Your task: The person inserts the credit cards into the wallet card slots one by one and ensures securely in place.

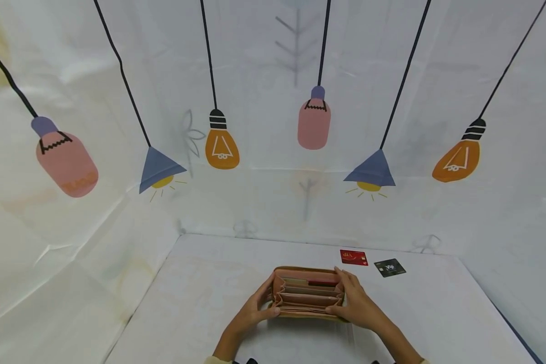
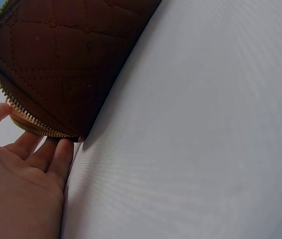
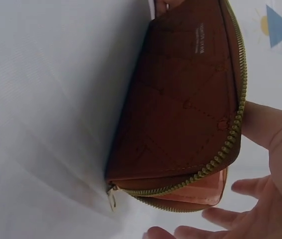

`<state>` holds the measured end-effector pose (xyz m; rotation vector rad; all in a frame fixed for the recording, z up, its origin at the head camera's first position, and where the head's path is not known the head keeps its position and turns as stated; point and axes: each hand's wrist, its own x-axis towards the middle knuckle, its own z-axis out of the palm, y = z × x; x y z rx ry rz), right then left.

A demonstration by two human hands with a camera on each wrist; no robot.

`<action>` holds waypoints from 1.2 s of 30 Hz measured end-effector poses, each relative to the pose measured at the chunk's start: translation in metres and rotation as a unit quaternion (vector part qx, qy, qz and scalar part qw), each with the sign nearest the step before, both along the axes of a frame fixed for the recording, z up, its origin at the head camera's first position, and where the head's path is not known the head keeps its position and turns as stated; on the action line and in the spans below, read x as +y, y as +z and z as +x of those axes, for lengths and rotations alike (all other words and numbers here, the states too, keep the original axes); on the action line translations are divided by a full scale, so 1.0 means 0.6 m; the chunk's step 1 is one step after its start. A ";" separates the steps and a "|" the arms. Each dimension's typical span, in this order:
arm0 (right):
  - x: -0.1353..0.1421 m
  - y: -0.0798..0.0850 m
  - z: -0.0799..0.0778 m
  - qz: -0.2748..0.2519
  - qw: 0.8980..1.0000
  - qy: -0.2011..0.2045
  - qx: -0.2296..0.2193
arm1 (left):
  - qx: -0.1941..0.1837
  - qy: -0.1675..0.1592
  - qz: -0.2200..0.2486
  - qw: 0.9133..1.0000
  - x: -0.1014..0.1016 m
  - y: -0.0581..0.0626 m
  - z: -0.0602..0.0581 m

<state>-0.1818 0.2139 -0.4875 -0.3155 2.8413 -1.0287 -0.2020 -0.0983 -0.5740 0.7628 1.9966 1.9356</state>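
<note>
A brown zip-around wallet [image 1: 307,312] stands unzipped on the white table, its mouth spread to show several pleated compartments. The left hand [image 1: 256,307] holds its left end, thumb at the near edge and the other fingers around the side. At the opposite end, the right hand [image 1: 358,305] grips it, thumb over the near edge and a finger at the far edge. Inside the back compartment, a dark red edge [image 1: 323,283] shows. In the right wrist view, the wallet's quilted face [image 3: 181,99] and gold zipper [image 3: 215,162] are visible, with the zip pull [image 3: 112,198] at a lower corner.
Beyond the wallet, to its right, a red VIP card [image 1: 354,257] and a black VIP card [image 1: 390,268] lie flat on the table [image 1: 200,283]. A white sheet [image 1: 264,202] printed with hanging lamps rises behind the table and along its left side.
</note>
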 end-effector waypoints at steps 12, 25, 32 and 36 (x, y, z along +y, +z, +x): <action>0.004 -0.009 -0.009 -0.009 0.999 -0.008 -0.030 | 0.002 0.002 -0.001 1.000 0.004 -0.001 0.002; 0.005 -0.012 -0.012 -0.004 1.000 -0.005 -0.027 | -0.010 -0.002 0.000 1.000 0.004 -0.001 0.000; 0.003 -0.012 -0.011 -0.005 1.000 -0.002 -0.031 | -0.015 0.002 -0.002 1.000 0.002 0.000 0.001; 0.003 -0.009 -0.010 -0.005 1.000 0.000 -0.031 | -0.015 0.005 0.001 1.000 0.002 0.002 0.001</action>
